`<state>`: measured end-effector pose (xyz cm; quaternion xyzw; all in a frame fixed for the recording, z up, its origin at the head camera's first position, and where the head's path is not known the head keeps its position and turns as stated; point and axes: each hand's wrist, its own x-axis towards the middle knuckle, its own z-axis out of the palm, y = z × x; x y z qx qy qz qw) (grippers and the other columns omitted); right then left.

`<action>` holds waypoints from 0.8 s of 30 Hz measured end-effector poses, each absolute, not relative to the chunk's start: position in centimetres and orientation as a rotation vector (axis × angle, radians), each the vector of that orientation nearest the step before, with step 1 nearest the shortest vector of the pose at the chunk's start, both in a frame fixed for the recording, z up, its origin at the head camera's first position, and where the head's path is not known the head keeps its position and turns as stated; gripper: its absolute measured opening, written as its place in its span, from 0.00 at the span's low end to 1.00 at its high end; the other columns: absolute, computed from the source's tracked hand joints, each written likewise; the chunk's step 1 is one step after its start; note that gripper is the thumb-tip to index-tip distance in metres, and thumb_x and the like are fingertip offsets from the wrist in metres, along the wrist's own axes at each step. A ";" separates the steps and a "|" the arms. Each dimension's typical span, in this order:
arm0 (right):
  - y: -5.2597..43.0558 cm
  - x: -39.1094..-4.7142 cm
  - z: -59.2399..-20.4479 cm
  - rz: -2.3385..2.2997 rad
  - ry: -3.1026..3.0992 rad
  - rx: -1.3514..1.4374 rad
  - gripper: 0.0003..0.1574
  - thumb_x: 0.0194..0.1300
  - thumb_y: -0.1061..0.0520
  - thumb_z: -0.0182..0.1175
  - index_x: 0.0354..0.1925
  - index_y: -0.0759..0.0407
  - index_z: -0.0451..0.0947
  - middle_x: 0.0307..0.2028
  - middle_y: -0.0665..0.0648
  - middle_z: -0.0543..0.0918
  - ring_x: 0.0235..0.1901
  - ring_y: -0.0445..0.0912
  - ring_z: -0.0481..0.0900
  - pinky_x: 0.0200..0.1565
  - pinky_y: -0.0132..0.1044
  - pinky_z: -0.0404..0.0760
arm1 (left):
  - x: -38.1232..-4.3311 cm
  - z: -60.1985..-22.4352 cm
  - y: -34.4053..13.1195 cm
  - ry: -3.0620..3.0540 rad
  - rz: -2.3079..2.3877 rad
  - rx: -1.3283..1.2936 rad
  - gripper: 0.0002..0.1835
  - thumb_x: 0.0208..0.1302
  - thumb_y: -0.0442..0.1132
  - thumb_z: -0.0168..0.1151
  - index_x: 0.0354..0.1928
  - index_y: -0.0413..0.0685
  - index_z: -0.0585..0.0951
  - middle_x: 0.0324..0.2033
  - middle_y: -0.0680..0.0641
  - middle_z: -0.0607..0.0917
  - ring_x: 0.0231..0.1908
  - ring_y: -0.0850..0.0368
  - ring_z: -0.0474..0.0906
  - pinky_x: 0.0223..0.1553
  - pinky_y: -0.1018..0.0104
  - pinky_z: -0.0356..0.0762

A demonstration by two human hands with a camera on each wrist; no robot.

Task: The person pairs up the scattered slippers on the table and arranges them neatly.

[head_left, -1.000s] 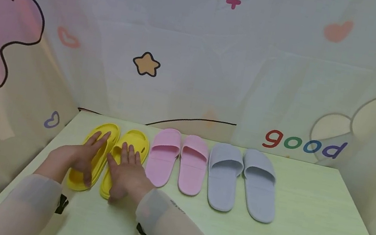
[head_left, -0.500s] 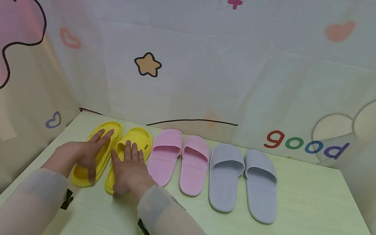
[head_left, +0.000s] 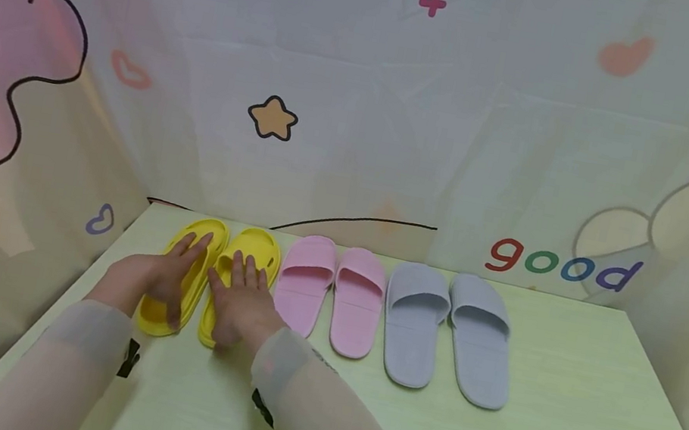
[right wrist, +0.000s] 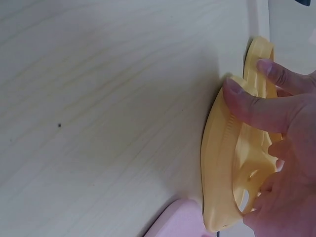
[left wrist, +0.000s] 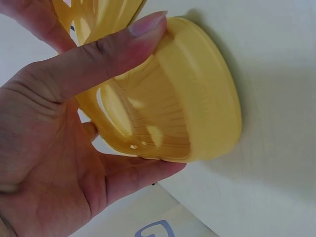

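Two yellow slippers with closed, holed toes lie side by side at the table's left. My left hand (head_left: 156, 278) grips the left yellow slipper (head_left: 156, 322) across its width. In the left wrist view, the thumb lies along one rim near the heel of that slipper (left wrist: 210, 98), with a finger against the opposite side. My right hand (head_left: 242, 304) holds the right yellow slipper (head_left: 257, 240); the right wrist view has the thumb pressed on its side wall (right wrist: 217, 163) and the fingers across at the far side. Both slippers rest on the table, toes toward the back.
Right of the yellow pair stand two pink slippers (head_left: 356, 317), then two grey slippers (head_left: 409, 345), in one row along the back. A patterned cloth (head_left: 359, 133) hangs behind the pale table (head_left: 586, 411) and along its sides.
Both hands have pushed the yellow slippers away toward the back edge, in line with the other pairs. The pink and grey slippers have not moved on the table.
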<state>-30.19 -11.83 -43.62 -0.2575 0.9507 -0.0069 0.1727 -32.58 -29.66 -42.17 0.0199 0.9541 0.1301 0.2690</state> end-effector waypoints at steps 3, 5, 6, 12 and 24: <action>-11.7 -30.4 -43.6 -0.027 2.706 -0.720 0.73 0.55 0.40 0.77 0.83 0.29 0.39 0.85 0.54 0.30 0.84 0.52 0.30 0.83 0.46 0.38 | -32.9 -42.1 -29.5 2.572 0.342 0.052 0.86 0.38 0.43 0.89 0.82 0.57 0.24 0.80 0.32 0.26 0.75 0.17 0.45 0.64 0.17 0.58; -11.6 -30.5 -43.6 -0.035 2.709 -0.713 0.72 0.56 0.40 0.76 0.83 0.29 0.40 0.85 0.54 0.30 0.84 0.52 0.30 0.83 0.46 0.37 | -33.0 -42.1 -29.5 2.574 0.339 0.054 0.86 0.38 0.43 0.89 0.82 0.57 0.24 0.80 0.32 0.26 0.75 0.17 0.45 0.64 0.17 0.58; -11.6 -30.5 -43.6 -0.039 2.711 -0.711 0.72 0.56 0.41 0.76 0.83 0.29 0.40 0.85 0.54 0.30 0.84 0.52 0.30 0.83 0.47 0.38 | -33.1 -42.1 -29.4 2.576 0.337 0.054 0.86 0.38 0.43 0.89 0.82 0.57 0.24 0.80 0.31 0.26 0.75 0.16 0.46 0.64 0.17 0.58; -11.7 -30.7 -43.9 -0.067 2.717 -0.700 0.72 0.55 0.42 0.77 0.83 0.30 0.40 0.85 0.54 0.31 0.84 0.51 0.30 0.83 0.47 0.37 | -33.3 -42.1 -29.3 2.579 0.338 0.055 0.86 0.38 0.42 0.89 0.82 0.57 0.25 0.80 0.31 0.27 0.75 0.16 0.47 0.65 0.19 0.60; -11.7 -30.7 -44.0 -0.092 2.711 -0.709 0.72 0.56 0.41 0.76 0.83 0.30 0.39 0.85 0.53 0.30 0.84 0.51 0.29 0.83 0.47 0.38 | -33.1 -42.3 -29.3 2.594 0.351 0.046 0.85 0.38 0.42 0.89 0.82 0.55 0.27 0.80 0.32 0.27 0.75 0.18 0.45 0.64 0.17 0.59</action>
